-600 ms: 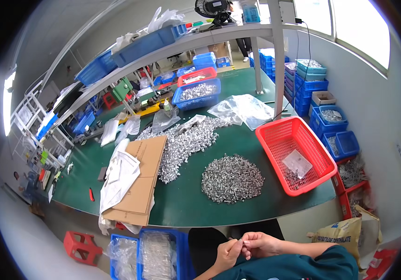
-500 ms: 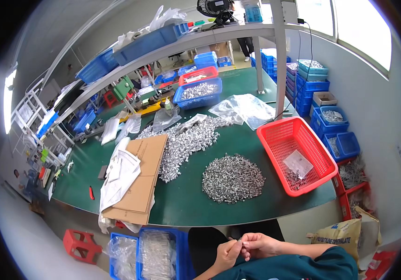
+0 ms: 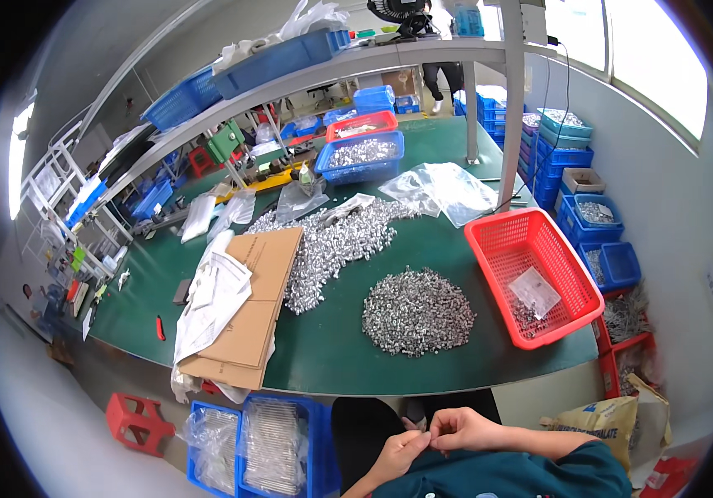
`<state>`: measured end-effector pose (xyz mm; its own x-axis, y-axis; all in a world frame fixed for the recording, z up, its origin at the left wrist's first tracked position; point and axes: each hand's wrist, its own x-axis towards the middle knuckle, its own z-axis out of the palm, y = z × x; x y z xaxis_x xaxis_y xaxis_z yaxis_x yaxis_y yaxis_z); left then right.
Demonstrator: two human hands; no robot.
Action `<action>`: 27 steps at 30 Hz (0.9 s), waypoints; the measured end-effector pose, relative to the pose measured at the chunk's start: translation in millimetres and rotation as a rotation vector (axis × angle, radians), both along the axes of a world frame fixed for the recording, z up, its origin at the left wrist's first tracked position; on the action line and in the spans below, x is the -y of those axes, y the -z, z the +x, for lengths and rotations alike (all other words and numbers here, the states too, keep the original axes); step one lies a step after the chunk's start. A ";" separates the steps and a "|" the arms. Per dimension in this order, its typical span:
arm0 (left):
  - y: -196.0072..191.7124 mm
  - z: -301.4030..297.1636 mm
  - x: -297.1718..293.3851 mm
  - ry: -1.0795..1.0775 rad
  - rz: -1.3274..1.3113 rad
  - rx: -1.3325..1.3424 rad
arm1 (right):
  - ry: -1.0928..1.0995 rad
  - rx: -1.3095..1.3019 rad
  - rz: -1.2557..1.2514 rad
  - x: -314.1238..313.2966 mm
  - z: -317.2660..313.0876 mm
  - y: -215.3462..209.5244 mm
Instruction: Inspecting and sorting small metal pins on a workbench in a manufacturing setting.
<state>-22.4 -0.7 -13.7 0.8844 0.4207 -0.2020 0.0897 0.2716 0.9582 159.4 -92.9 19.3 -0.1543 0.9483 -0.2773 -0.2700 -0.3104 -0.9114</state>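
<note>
Below the table's front edge, my left hand (image 3: 403, 457) and my right hand (image 3: 463, 432) meet over my lap. Fingertips of both are pinched close together, and whatever lies between them is too small or hidden to make out. On the green table (image 3: 323, 357) just beyond them lies a rounded pile of small silvery metal parts (image 3: 419, 312). A larger, longer heap of shiny metal pieces (image 3: 336, 249) spreads behind it to the left. To the right stands a red plastic basket (image 3: 531, 339) with a clear bag (image 3: 534, 292) and a few small parts inside.
Flattened cardboard (image 3: 244, 332) and white cloth (image 3: 215, 286) lie at the table's left. Clear plastic bags (image 3: 456, 191) and a blue bin of parts (image 3: 362, 170) sit farther back. A metal shelf (image 3: 323, 62) crosses overhead. Blue crates (image 3: 290, 407) and a red stool (image 3: 136, 423) stand below.
My hands stay together, fingertips pinched, with the right fingers slightly shifted. The view has moved a little. In the background, a person near the shelf post has changed leg position.
</note>
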 end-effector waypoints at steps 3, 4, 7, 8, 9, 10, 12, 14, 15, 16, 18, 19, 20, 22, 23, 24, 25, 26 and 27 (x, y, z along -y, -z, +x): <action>-3.3 -8.8 8.8 -0.242 -0.327 -0.002 | 0.160 -0.059 -0.044 11.0 12.0 -8.6; 0.6 -14.5 4.8 -0.228 -0.230 0.009 | 0.216 -0.118 -0.010 11.9 24.9 -7.9; -5.6 -4.7 -6.9 -0.205 -0.089 0.035 | 0.193 0.030 -0.010 -4.8 28.6 -22.1; -3.9 0.2 -11.5 -0.228 -0.159 0.075 | 0.214 -0.037 -0.002 -14.0 25.2 -25.3; -10.5 4.8 -17.2 -0.228 -0.142 0.128 | 0.279 -0.087 -0.005 -20.9 21.5 -28.8; -14.6 11.2 -19.5 -0.280 -0.169 0.190 | 0.317 -0.142 0.027 -26.9 19.1 -32.4; -21.3 22.5 -29.4 -0.294 -0.239 0.173 | 0.349 -0.369 -0.024 -39.2 21.4 -23.2; -18.6 25.5 -34.7 -0.271 -0.296 0.211 | 0.305 -0.466 -0.026 -46.3 19.1 -13.2; -14.4 23.5 -31.7 -0.278 -0.339 0.203 | 0.280 -0.515 -0.054 -46.2 14.9 -7.4; -12.0 22.3 -30.0 -0.282 -0.346 0.200 | 0.256 -0.562 -0.077 -46.4 11.8 -2.7; -9.9 19.3 -26.9 -0.306 -0.294 0.161 | 0.212 -0.610 -0.076 -47.6 7.3 3.0; -8.3 17.6 -24.9 -0.306 -0.296 0.160 | 0.206 -0.627 -0.094 -46.3 5.0 4.6; -6.6 16.6 -24.0 -0.306 -0.281 0.152 | 0.200 -0.644 -0.108 -45.8 3.4 4.5; -7.1 15.3 -19.5 -0.305 -0.272 0.138 | 0.213 -0.587 -0.139 -43.3 -1.4 1.1; -9.2 15.8 -18.4 -0.329 -0.236 0.105 | 0.224 -0.528 -0.165 -42.5 -2.7 -0.2; -11.8 16.4 -17.4 -0.355 -0.201 0.071 | 0.225 -0.530 -0.167 -41.6 -3.0 -0.8; -11.2 15.5 -17.2 -0.355 -0.202 0.068 | 0.230 -0.513 -0.169 -41.2 -2.9 -1.1; -9.5 13.7 -17.7 -0.341 -0.167 0.076 | 0.235 -0.496 -0.171 -40.9 -2.7 -0.9; -8.8 13.3 -19.2 -0.323 -0.130 0.086 | 0.239 -0.496 -0.170 -41.2 -1.3 0.1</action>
